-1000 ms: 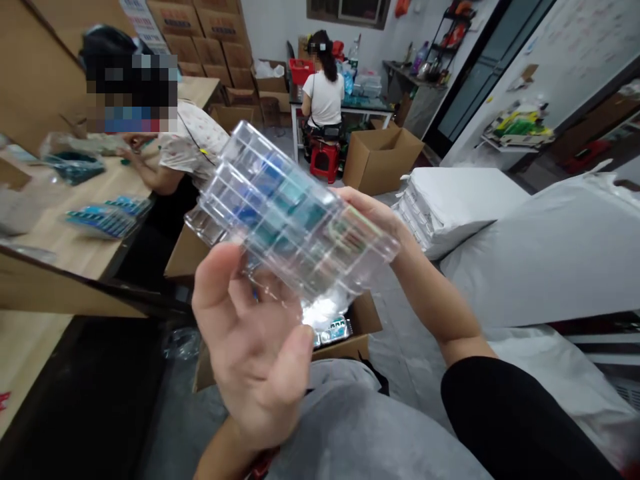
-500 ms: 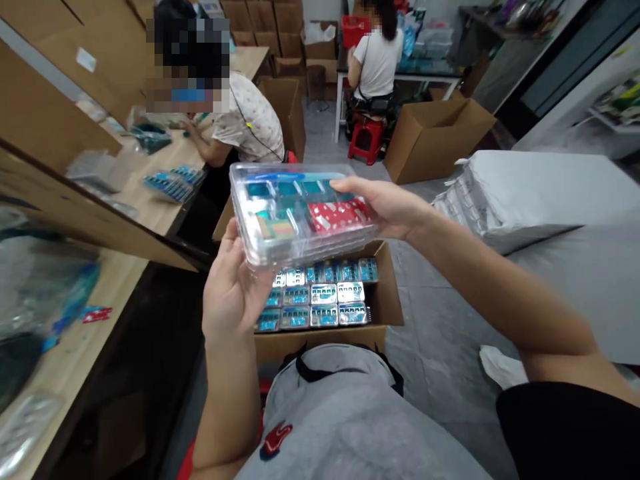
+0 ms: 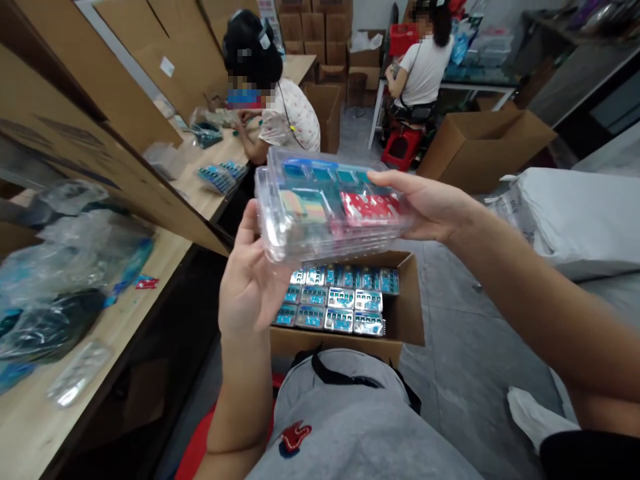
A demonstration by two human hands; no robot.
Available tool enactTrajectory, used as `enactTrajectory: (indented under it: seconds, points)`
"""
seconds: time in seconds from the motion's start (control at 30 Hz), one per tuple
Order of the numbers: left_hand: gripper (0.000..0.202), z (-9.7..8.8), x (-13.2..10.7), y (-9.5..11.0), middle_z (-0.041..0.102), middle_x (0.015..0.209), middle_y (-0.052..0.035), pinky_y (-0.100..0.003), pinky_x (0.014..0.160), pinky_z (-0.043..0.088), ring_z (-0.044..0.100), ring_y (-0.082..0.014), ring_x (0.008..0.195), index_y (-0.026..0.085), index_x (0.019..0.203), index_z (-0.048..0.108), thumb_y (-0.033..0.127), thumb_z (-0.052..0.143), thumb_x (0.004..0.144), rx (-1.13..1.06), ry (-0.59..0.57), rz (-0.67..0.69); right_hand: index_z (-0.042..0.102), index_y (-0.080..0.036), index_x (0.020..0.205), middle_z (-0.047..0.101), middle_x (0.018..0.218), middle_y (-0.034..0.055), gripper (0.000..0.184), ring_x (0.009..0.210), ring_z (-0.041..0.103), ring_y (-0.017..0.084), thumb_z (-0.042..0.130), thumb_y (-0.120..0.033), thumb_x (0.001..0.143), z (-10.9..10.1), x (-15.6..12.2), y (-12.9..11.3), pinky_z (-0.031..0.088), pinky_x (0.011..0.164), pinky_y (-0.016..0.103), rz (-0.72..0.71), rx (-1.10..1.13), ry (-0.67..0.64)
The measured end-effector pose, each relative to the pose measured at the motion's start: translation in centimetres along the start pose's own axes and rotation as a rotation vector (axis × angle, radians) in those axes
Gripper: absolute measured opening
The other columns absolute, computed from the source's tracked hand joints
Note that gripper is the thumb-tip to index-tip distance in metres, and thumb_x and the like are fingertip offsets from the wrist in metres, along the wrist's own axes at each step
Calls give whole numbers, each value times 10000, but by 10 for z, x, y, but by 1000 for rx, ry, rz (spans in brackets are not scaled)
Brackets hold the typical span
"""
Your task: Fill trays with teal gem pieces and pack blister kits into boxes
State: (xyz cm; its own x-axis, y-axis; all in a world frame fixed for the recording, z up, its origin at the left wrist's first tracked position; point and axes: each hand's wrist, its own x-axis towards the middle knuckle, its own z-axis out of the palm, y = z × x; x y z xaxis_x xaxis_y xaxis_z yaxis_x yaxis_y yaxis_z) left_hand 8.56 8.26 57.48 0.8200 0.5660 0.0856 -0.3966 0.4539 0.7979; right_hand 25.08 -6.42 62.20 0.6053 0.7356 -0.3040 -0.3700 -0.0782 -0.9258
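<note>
Both of my hands grip a clear plastic compartment case [image 3: 330, 203] above my lap. It holds teal pieces, a striped multicoloured piece and a red patterned packet. My left hand [image 3: 250, 280] cradles its lower left corner from below, and my right hand [image 3: 425, 207] pinches its right end, with the fingers across the top. Directly beneath the case stands an open cardboard carton [image 3: 405, 307], packed with rows of blister packs [image 3: 340, 300] in silver and blue. The case hides the carton's far edge.
To the left, a wooden table [image 3: 135, 320] holds plastic bags and blue packs, and a co-worker [image 3: 290, 123] sorts items there. Another person [image 3: 425, 73] sits on a red stool farther back. Stacked cartons stand behind, and white sacks [image 3: 565, 220] lie to the right.
The case has turned from tilted on edge to nearly flat, with its contents facing up. The view has swung, bringing the carton of packs fully into sight below my hands.
</note>
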Motion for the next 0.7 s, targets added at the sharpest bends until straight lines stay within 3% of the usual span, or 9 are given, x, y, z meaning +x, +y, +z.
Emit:
enactTrajectory:
  seconds: [0.13,0.23,0.4,0.53,0.7]
  points:
    - [295,-5,-3,-1,667,1122,7,-300,769,574,660,-171,980,291,1079,581,231,635,796,32,-4,-68,649,-168,1021,713,804,36,255,777,696,193,614,-328,825,1,0,13,597,796,389,41,36,-21]
    - [317,-11,-5,-6,675,1039,8,-276,731,573,675,-155,896,278,1072,548,225,677,787,68,36,-131,661,-188,999,724,797,26,258,727,696,189,626,-358,807,0,-6,24,598,736,371,44,68,6]
    - [608,-23,-20,-18,663,1164,-13,-226,761,562,682,-142,914,322,1279,455,221,747,755,94,38,-280,648,-199,948,734,832,25,306,647,686,171,714,-403,729,-2,-26,48,577,601,296,105,122,102]
    - [771,-36,-38,-32,614,1295,-68,-292,865,571,670,-197,1032,308,1413,371,285,769,753,81,37,-444,603,-222,997,728,963,33,411,778,708,195,756,-437,681,-4,-43,81,592,709,332,113,121,185]
    - [787,-55,-60,-50,680,1191,-68,-345,888,582,676,-232,1043,278,1386,428,281,816,701,8,29,-627,577,-256,1074,715,1031,19,545,901,709,229,792,-455,614,4,-61,115,591,770,364,201,150,310]
